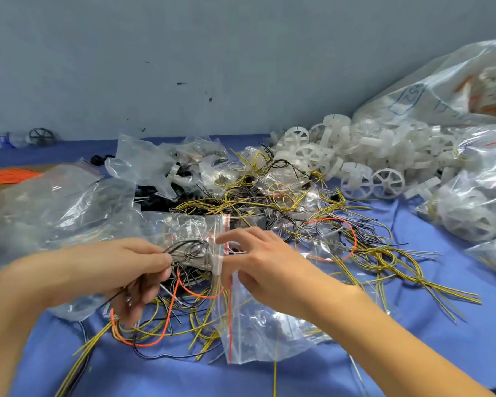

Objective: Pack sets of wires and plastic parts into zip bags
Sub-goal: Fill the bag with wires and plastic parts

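My left hand [132, 270] pinches a coil of black and grey wires [188, 249] at the mouth of a small clear zip bag [195, 233] with a red strip. My right hand [258, 262] grips that bag's opening edge between thumb and fingers. An orange wire [166, 316] and yellow-black wires [201, 325] trail below my hands on the blue cloth [413, 353]. Another zip bag [258, 330] lies under my right wrist. A pile of white plastic wheels [364, 156] sits at the back right.
Loose yellow, black and orange wires [327, 224] tangle across the middle. Crumpled clear bags [69, 207] lie at the left, filled bags of wheels [476, 202] at the right. A large plastic sack [453, 84] leans on the grey wall. Orange sticks [9, 176] lie far left.
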A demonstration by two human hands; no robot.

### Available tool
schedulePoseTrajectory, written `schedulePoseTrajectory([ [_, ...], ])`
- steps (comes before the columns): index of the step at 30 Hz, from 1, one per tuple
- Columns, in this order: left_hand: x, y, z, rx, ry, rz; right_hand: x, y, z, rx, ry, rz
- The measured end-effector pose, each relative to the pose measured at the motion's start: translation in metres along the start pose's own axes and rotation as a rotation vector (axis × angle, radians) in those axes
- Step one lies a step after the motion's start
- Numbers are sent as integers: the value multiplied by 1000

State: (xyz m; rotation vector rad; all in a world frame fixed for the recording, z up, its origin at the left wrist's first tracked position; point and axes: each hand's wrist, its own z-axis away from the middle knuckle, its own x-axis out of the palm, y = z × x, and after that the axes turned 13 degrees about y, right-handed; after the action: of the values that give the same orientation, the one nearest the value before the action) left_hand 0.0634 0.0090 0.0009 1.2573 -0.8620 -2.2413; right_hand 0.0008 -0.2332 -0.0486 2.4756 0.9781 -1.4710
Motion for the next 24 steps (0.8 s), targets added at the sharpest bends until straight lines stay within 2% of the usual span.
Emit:
schedulePoseTrajectory([
  [4, 11, 10, 6, 15, -150, -59, 0, 5, 1, 72, 108, -14],
  [7, 26, 21, 11, 72, -182, -194, -1, 6, 3, 114, 197, -65],
  [11, 45, 32, 13, 196, -29, -531, -7, 5, 2, 163, 324, -171],
  [14, 62, 44, 12, 433, 90, -669, -8, -1, 0, 142, 316, -195],
  [16, 68, 53, 11, 498, 24, -553, -7, -6, 1, 130, 307, -204],
  [19, 64, 57, 4, 365, -88, -229, -9, -9, 1, 147, 388, -212],
  [22, 70, 59, -6, 289, -42, 3, -9, -13, 2, 131, 465, -186],
  [24, 81, 55, -17, 296, 40, -16, -5, -17, 3, 90, 473, -146],
])
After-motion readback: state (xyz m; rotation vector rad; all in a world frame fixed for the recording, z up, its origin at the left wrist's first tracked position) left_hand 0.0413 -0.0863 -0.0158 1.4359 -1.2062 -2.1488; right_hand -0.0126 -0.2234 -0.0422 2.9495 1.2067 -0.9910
